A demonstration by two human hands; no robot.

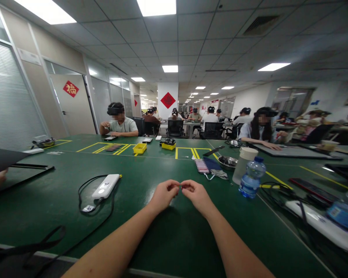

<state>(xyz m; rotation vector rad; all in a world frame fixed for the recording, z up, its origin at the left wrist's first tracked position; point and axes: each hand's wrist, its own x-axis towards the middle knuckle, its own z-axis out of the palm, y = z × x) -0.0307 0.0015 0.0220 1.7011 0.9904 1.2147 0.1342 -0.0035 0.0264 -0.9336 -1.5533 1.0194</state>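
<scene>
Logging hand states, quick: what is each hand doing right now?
Left hand: closed, fingertips pinching a tiny item, too small to identify.
Right hand: closed, pinching the same tiny item.

Table (55, 193) is showing dark green, with yellow lines (191, 148) running as boxes and stripes across upper centre. A yellow tray (139, 148) is sitting there. Left of centre, a white power bank (106, 186) is trailing a black cable (79, 193). Right of centre, a clear bottle (251, 178) is wearing a blue cap. A red diamond sign (168, 100) is hanging upper centre.
</scene>
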